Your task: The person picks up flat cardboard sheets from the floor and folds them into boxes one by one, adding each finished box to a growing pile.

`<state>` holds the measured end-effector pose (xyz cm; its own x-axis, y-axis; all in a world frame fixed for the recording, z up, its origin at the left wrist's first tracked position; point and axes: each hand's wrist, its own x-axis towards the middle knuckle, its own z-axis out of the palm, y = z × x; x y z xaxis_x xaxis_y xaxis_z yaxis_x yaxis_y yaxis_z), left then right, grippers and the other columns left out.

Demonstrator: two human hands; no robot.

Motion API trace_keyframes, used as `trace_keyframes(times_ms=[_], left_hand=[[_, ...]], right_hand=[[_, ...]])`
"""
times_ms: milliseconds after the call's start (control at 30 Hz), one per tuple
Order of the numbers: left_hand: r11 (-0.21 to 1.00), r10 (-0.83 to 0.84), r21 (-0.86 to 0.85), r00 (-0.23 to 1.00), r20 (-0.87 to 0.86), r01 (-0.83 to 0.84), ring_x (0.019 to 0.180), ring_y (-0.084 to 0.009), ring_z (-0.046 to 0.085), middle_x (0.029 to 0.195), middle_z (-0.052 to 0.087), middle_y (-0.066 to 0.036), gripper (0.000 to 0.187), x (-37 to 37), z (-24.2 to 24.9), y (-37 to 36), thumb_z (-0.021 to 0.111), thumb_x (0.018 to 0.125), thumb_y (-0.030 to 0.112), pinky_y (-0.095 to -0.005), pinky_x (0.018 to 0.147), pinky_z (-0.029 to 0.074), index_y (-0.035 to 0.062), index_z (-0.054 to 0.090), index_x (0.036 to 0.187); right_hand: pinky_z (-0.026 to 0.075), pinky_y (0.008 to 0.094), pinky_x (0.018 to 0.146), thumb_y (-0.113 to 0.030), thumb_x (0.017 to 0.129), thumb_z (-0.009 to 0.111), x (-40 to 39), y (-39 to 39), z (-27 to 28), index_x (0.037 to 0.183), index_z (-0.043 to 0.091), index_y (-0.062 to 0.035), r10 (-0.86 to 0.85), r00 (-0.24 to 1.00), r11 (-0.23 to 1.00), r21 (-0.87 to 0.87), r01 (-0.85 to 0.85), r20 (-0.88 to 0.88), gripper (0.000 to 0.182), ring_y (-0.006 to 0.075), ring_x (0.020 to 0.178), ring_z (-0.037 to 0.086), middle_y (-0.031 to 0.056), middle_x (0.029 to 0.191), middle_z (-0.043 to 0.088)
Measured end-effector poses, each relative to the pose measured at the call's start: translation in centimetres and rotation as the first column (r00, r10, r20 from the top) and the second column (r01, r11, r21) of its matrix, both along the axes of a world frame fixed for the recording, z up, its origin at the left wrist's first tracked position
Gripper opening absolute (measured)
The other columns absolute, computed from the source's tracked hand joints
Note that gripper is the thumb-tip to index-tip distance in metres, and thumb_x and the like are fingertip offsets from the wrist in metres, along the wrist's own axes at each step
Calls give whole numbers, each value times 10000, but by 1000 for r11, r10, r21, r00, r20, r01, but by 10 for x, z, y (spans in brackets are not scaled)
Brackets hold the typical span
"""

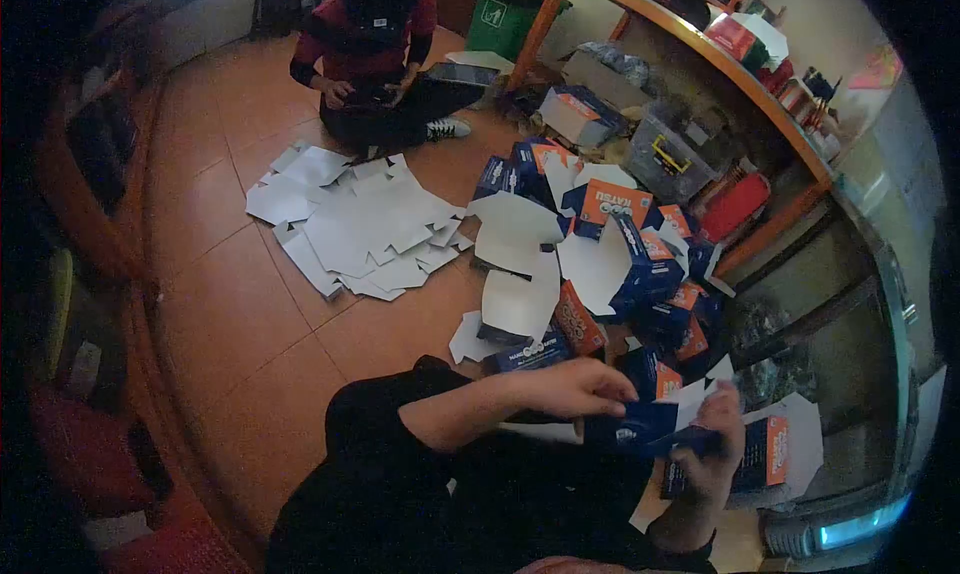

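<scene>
My left hand (580,387) reaches in from the lower middle, its bent fingers at the upper left edge of a dark blue carton (632,429) above my lap. Around the right side of that carton curl the fingers of my right hand (715,439), partly blurred. White flaps (690,399) rise between the hands. Just beyond lie a blue and orange box (655,374) and a blue box (533,352) with white lettering. To the right of my right hand sits an open box (776,452) with an orange panel.
Flat white cardboard sheets (365,224) lie piled on the tiled floor (215,284). A heap of folded boxes (610,204) stands right of them. Another person (375,64) sits at the back beside a green bin (497,19). A wooden shelf edge (740,69) and red basket (735,209) are at right.
</scene>
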<state>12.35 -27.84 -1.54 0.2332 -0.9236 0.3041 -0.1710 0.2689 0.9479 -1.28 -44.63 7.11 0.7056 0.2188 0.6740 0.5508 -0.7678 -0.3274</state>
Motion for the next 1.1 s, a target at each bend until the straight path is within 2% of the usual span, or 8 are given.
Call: trace_keyframes(times_ms=[300, 500, 567, 633, 767, 967, 1033, 1100], left_hand=[[998, 62, 24, 993, -101, -60, 793, -136, 573, 898, 603, -84, 274, -21, -30, -28, 467, 885, 197, -268, 630, 471, 6, 542, 1066], [980, 147, -158, 969, 197, -116, 762, -139, 577, 894, 603, -83, 265, -25, -22, -20, 453, 883, 176, -263, 617, 483, 10, 544, 1068], [997, 67, -39, 984, 165, -61, 846, -155, 568, 931, 598, -82, 272, -22, -8, -10, 447, 893, 214, -294, 726, 457, 33, 520, 1084], [993, 106, 74, 977, -183, -94, 852, -162, 569, 982, 571, -92, 271, -22, 2, -4, 423, 902, 201, -300, 693, 490, 77, 462, 1139], [908, 153, -142, 627, -764, -395, 902, -198, 561, 1109, 489, -110, 292, -25, -1, -10, 359, 916, 156, -330, 653, 546, 131, 345, 1207], [822, 13, -244, 445, -895, -515, 1020, -287, 496, 1075, 487, -159, 313, -51, 14, -4, 371, 897, 98, -369, 824, 441, 28, 333, 1199], [718, 614, -283, 770, -170, -635, 993, -342, 497, 1069, 479, -199, 335, -46, -4, -1, 409, 883, 127, -413, 828, 407, 2, 326, 1182], [671, 741, -395, 582, 334, -628, 961, -383, 497, 1053, 473, -232, 356, -46, -10, 0, 438, 868, 150, -449, 819, 385, -18, 329, 1162]], right_hand=[[351, 377, 731, -166, 637, 698, -4, 1, -1, 839, 566, -59, -273, 943, 946, 123, 299, -190, 265, 271, 768, 441, 93, 772, 454], [339, 402, 846, -136, 653, 681, 4, 3, 8, 952, 532, -68, -112, 793, 952, -294, -87, -599, 341, 316, 972, 422, 140, 950, 451], [293, 431, 934, -183, 662, 696, 2, 6, 5, 1062, 507, -99, -5, 854, 1000, 4, 8, -519, 450, 359, 1085, 368, 142, 1090, 429], [262, 452, 973, -215, 649, 720, 0, 16, 1, 1131, 490, -116, 29, 974, 942, 333, 49, -225, 543, 380, 1143, 334, 140, 1153, 421], [239, 478, 994, -312, 590, 765, 4, 7, -25, 1223, 437, -125, 55, 996, 995, -81, -60, -70, 736, 404, 1207, 278, 186, 1237, 380], [325, 485, 943, -417, 604, 724, 25, 18, -64, 1183, 489, -88, 37, 999, 994, -108, -34, 20, 706, 408, 1154, 365, 255, 1249, 356], [354, 466, 927, -437, 608, 704, 31, 22, -57, 1179, 498, -70, 31, 997, 999, 19, -33, 73, 709, 406, 1148, 375, 246, 1252, 358], [376, 436, 911, -492, 631, 651, 38, 20, -60, 1162, 522, -54, 43, 999, 986, 163, -45, 15, 699, 377, 1155, 380, 248, 1271, 326]])
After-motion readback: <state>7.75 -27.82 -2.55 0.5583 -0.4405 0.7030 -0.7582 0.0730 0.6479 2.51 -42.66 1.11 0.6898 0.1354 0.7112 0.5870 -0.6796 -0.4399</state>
